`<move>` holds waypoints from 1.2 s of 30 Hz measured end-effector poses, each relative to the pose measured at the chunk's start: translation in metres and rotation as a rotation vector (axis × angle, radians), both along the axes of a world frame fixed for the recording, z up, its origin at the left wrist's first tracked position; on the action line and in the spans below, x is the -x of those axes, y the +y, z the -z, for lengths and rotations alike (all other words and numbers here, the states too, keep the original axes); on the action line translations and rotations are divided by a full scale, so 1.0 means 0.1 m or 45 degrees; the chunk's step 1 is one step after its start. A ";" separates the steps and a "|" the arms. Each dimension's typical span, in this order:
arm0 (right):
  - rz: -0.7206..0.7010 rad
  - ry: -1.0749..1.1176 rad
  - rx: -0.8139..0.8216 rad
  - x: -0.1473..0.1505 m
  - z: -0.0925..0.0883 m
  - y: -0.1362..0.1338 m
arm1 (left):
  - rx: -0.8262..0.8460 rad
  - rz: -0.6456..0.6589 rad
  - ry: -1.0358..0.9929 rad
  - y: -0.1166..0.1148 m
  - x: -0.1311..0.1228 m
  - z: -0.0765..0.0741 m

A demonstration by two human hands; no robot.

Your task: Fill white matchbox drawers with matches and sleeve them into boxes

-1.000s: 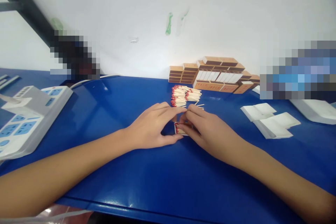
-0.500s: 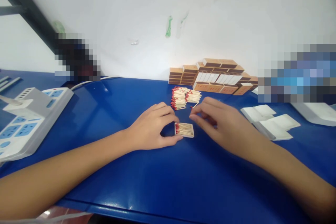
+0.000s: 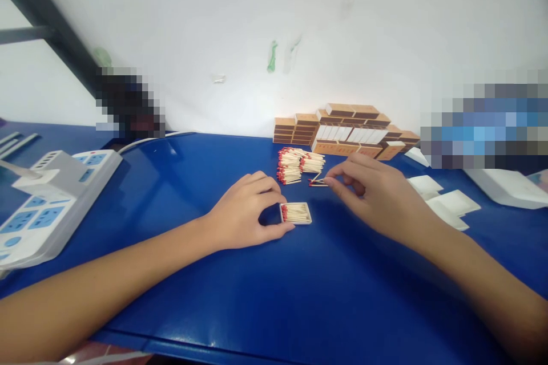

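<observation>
My left hand (image 3: 250,211) grips a small white matchbox tray (image 3: 310,214), thumb at the near side and forefinger at the far left corner. Inside it lie red-tipped matches (image 3: 296,213), heads to the left. My right hand (image 3: 363,185) is closed in a pinch, up and right of the tray, at the ends of a few loose matches (image 3: 317,182). How many it holds is unclear. Just behind, a heap of matches (image 3: 295,164) lies on the table, most heads pointing left.
Brown matchboxes (image 3: 351,131) stand stacked against the white wall (image 3: 240,23). White trays (image 3: 454,205) lie to the right on the blue table (image 3: 257,296). A power strip (image 3: 72,205) with a plugged-in adapter stands at the left; a white cable (image 3: 158,138) runs behind it.
My right hand has moved slightly right, and its fingertips are now at the loose matches beside the heap. My left hand stays at the tray. The whole view has shifted slightly.
</observation>
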State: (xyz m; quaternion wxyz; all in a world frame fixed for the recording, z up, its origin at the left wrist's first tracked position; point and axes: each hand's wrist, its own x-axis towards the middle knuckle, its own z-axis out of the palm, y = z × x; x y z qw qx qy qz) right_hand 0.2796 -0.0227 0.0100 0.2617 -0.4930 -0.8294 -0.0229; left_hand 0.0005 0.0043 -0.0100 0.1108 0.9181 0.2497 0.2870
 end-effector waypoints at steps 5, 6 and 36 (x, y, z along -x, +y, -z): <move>0.026 0.008 0.022 -0.02 0.00 0.00 | -0.001 -0.007 0.001 -0.01 0.00 -0.01; 0.028 0.011 0.029 -0.02 0.01 0.00 | -0.016 -0.003 0.000 -0.02 -0.01 -0.01; 1.110 0.019 -0.215 -1.93 -0.27 0.51 | -0.327 0.197 0.044 -0.06 0.01 0.00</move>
